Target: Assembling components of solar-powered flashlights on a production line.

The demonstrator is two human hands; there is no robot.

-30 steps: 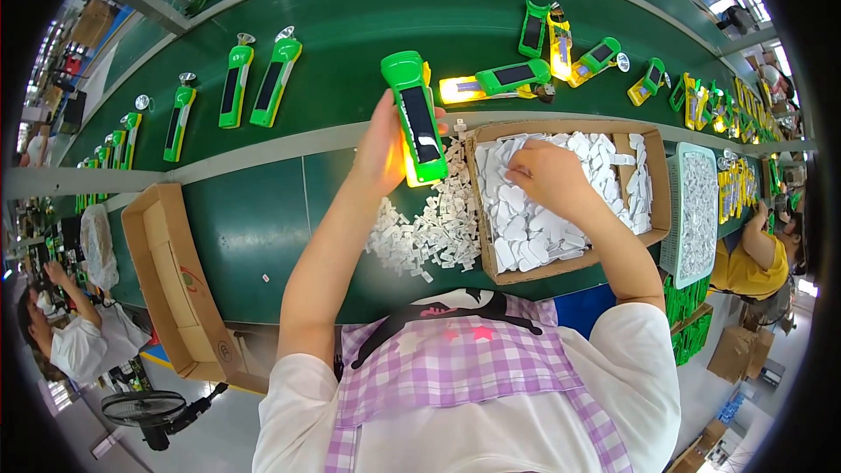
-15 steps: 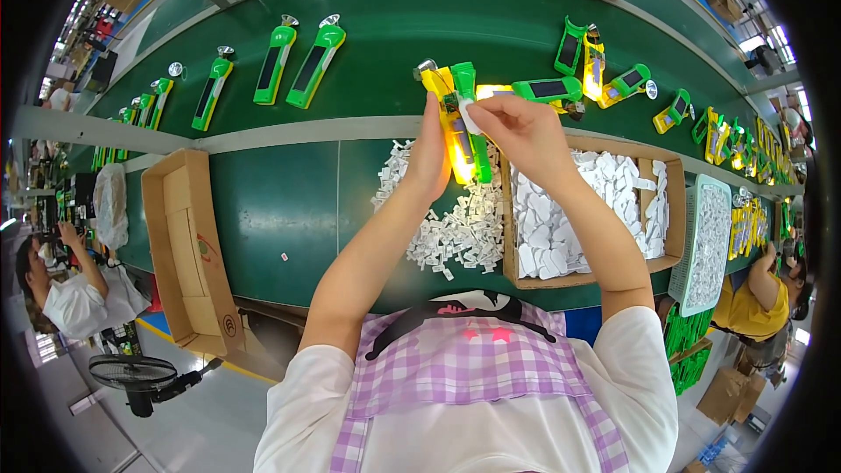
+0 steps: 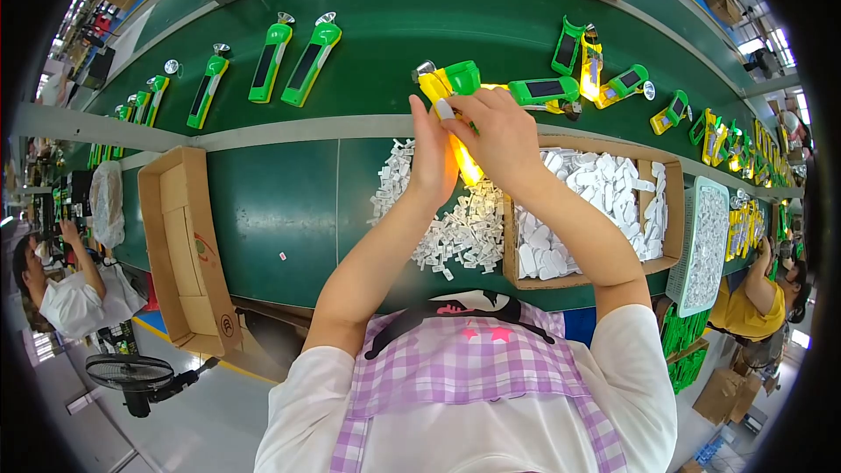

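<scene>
Over the front edge of the conveyor, my left hand [image 3: 429,153] grips a flashlight with a lit yellow body [image 3: 469,166] and a round lamp head [image 3: 425,67]. Its green cover [image 3: 464,77] sits aslant at the upper right of the body. My right hand [image 3: 499,136] is closed over the flashlight's middle, pinching a small white plastic piece [image 3: 445,110] against it. The right fingers hide most of the join between cover and body. Below my hands lies a heap of small white parts [image 3: 455,232].
A cardboard box of flat white pieces [image 3: 561,232] stands right of the heap, beside a pale basket [image 3: 701,245]. Another cardboard box [image 3: 184,245] is at left. Finished-looking flashlights [image 3: 311,61] lie on the green conveyor [image 3: 385,35], with opened ones [image 3: 592,61] farther right. Co-workers sit at both sides.
My right hand has moved left and closed over the flashlight with the white piece. The green cover has turned from lying alongside the body to slanting right. Flashlights on the belt have shifted slightly left.
</scene>
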